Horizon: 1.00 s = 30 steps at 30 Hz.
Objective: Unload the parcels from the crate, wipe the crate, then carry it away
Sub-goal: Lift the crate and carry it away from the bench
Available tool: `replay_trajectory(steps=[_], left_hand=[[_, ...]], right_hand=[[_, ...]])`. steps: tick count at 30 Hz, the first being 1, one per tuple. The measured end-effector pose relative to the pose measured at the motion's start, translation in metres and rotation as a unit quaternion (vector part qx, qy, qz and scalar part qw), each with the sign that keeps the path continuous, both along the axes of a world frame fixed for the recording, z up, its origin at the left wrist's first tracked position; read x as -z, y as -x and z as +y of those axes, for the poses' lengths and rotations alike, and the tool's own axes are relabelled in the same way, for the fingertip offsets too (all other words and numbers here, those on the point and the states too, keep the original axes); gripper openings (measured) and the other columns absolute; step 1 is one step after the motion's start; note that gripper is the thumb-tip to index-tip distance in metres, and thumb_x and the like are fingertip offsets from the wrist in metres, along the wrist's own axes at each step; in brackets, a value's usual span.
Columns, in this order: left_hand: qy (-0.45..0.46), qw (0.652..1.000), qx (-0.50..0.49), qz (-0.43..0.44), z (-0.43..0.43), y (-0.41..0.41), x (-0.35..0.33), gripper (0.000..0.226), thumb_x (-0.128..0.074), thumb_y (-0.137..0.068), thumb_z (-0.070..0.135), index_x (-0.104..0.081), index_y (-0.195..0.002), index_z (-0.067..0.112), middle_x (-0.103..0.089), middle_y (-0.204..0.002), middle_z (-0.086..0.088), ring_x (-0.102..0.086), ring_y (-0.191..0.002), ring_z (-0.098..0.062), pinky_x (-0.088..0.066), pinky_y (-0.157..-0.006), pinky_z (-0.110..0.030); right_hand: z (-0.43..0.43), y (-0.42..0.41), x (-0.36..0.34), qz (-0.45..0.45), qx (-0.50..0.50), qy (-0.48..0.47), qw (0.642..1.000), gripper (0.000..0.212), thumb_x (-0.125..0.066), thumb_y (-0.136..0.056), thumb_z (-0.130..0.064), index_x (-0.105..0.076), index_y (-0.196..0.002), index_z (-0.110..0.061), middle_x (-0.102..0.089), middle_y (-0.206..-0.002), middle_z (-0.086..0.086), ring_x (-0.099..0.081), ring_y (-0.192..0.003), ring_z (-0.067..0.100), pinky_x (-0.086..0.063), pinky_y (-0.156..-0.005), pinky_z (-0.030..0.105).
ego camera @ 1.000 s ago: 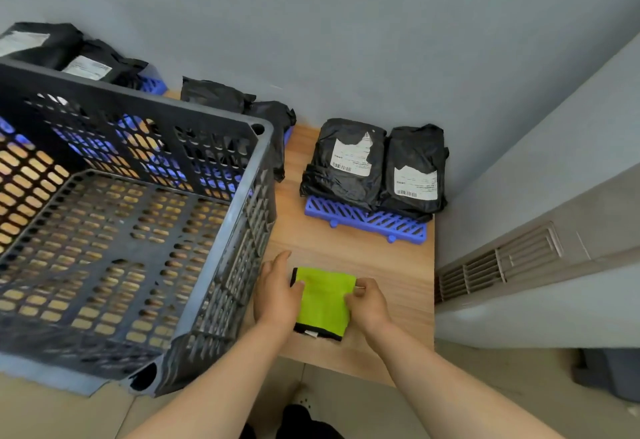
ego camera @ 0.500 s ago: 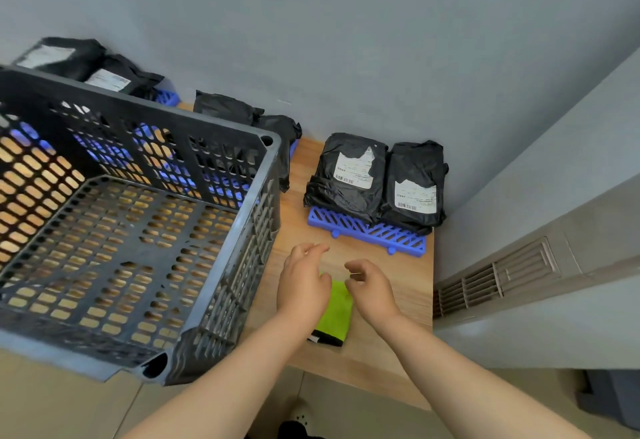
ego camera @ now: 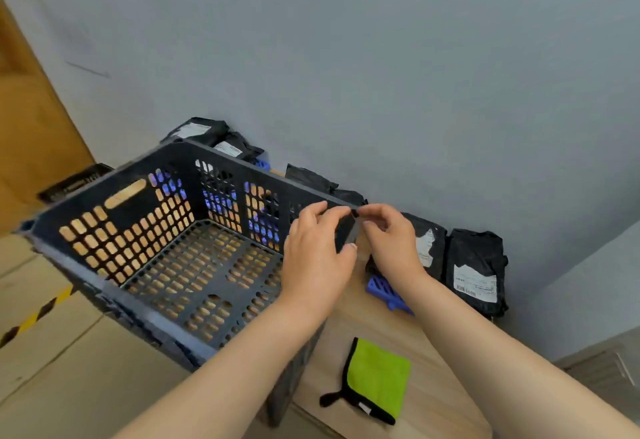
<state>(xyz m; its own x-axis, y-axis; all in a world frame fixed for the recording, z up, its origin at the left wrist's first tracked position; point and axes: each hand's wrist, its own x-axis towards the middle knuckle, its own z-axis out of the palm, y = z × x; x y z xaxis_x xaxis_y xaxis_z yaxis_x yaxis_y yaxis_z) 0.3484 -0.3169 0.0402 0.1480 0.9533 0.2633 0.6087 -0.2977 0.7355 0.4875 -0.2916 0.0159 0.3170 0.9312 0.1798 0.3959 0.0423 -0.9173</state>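
Grey perforated plastic crate (ego camera: 187, 179), emptied of its load, sits on the wooden surface (ego camera: 349, 334) with its near side overhanging the edge, as a person takes it by the far right corner. The left hand (ego camera: 318, 258) wraps its fingers (ego camera: 322, 211) over the rim with the thumb against the outside wall. The right hand (ego camera: 391, 244) curls its fingers (ego camera: 372, 211) onto the same corner from the other side. Black bagged parcels (ego camera: 476, 265) rest on blue slatted pallets (ego camera: 382, 289) along the wall, and a green microfibre cloth (ego camera: 379, 378) lies folded near the front edge. The crate looks rigid and light but bulky. A one-corner hold would likely let it swing, so the slot handles in the end walls seem the steadier hold for carrying.
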Motion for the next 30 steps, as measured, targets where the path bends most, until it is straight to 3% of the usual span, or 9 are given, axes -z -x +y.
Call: replay_trajectory(steps=[3, 6, 10, 15, 18, 20, 23, 28, 30], left_hand=[[0.007, 0.999, -0.038, -0.013, 0.013, 0.050, -0.006, 0.049, -0.062, -0.085, 0.023, -0.049, -0.130, 0.033, -0.035, -0.141, 0.007, -0.031, -0.131, -0.011, -0.034, -0.107, -0.035], [0.029, 0.997, -0.071, -0.017, 0.018, 0.092, -0.006, 0.046, -0.060, -0.086, 0.024, -0.049, -0.129, 0.036, -0.037, -0.138, 0.011, -0.032, -0.129, -0.007, -0.033, -0.104, -0.028], [0.045, 0.990, -0.135, -0.006, 0.023, 0.154, -0.004, 0.043, -0.059, -0.087, 0.025, -0.049, -0.128, 0.037, -0.041, -0.134, 0.013, -0.037, -0.122, -0.006, -0.033, -0.094, -0.024], [0.081, 0.971, -0.224, -0.018, 0.019, 0.205, 0.002, 0.042, -0.059, -0.089, 0.023, -0.050, -0.128, 0.035, -0.043, -0.136, 0.007, -0.041, -0.116, -0.009, -0.039, -0.091, -0.029], [0.106, 0.953, -0.279, -0.046, 0.012, 0.219, 0.008, 0.042, -0.054, -0.091, 0.018, -0.049, -0.130, 0.033, -0.041, -0.139, 0.004, -0.040, -0.122, -0.013, -0.040, -0.092, -0.032], [0.125, 0.932, -0.328, -0.084, 0.004, 0.222, 0.012, 0.046, -0.052, -0.093, 0.014, -0.044, -0.135, 0.031, -0.038, -0.141, 0.002, -0.039, -0.126, -0.015, -0.038, -0.093, -0.030], [0.160, 0.900, -0.368, -0.170, -0.005, 0.217, 0.018, 0.053, -0.050, -0.094, 0.010, -0.035, -0.142, 0.027, -0.032, -0.146, -0.002, -0.045, -0.118, -0.014, -0.037, -0.087, -0.024], [0.249, 0.804, -0.396, -0.366, -0.018, 0.201, 0.025, 0.058, -0.049, -0.096, 0.011, -0.025, -0.148, 0.018, -0.033, -0.150, -0.005, -0.039, -0.132, -0.024, -0.035, -0.106, -0.042], [0.261, 0.755, -0.401, -0.448, -0.023, 0.196, 0.025, 0.052, -0.049, -0.096, 0.010, -0.033, -0.145, 0.014, -0.044, -0.142, -0.008, -0.044, -0.128, -0.025, -0.044, -0.095, -0.041]], right_hand=[[0.028, 0.035, -0.018, -0.021, -0.047, 0.010, 0.999, 0.027, -0.052, -0.090, -0.002, -0.065, -0.095, -0.025, -0.067, -0.097, -0.008, -0.062, -0.089, 0.004, -0.050, -0.076, 0.018], [0.049, 0.055, -0.026, -0.045, -0.067, 0.031, 0.996, 0.026, -0.051, -0.091, -0.004, -0.066, -0.092, -0.026, -0.068, -0.090, -0.003, -0.059, -0.067, 0.010, -0.050, -0.061, 0.026], [0.082, 0.087, -0.034, -0.085, -0.114, 0.057, 0.988, 0.027, -0.051, -0.093, -0.006, -0.064, -0.087, -0.028, -0.065, -0.084, -0.006, -0.050, -0.052, 0.009, -0.042, -0.049, 0.020], [0.122, 0.114, -0.026, -0.143, -0.171, 0.102, 0.970, 0.020, -0.052, -0.092, -0.006, -0.065, -0.097, -0.020, -0.065, -0.105, 0.001, -0.055, -0.069, 0.007, -0.042, -0.062, 0.019], [0.146, 0.119, -0.019, -0.224, -0.203, 0.128, 0.945, 0.027, -0.057, -0.089, -0.011, -0.063, -0.114, -0.018, -0.059, -0.124, 0.005, -0.056, -0.111, 0.020, -0.046, -0.094, 0.034], [0.161, 0.123, -0.013, -0.286, -0.218, 0.161, 0.919, 0.042, -0.061, -0.084, -0.023, -0.055, -0.126, -0.024, -0.055, -0.130, 0.008, -0.051, -0.119, 0.028, -0.045, -0.098, 0.046], [0.173, 0.125, -0.011, -0.338, -0.210, 0.201, 0.895, 0.059, -0.063, -0.084, -0.032, -0.042, -0.138, -0.024, -0.049, -0.134, 0.011, -0.048, -0.121, 0.033, -0.043, -0.099, 0.050], [0.181, 0.129, -0.016, -0.296, -0.219, 0.208, 0.906, 0.043, -0.057, -0.091, -0.024, -0.049, -0.130, -0.007, -0.056, -0.125, 0.016, -0.054, -0.110, 0.032, -0.044, -0.091, 0.039], [0.183, 0.129, -0.015, -0.293, -0.213, 0.197, 0.911, 0.036, -0.053, -0.093, -0.024, -0.053, -0.124, -0.005, -0.059, -0.120, 0.017, -0.055, -0.101, 0.032, -0.044, -0.088, 0.039]])
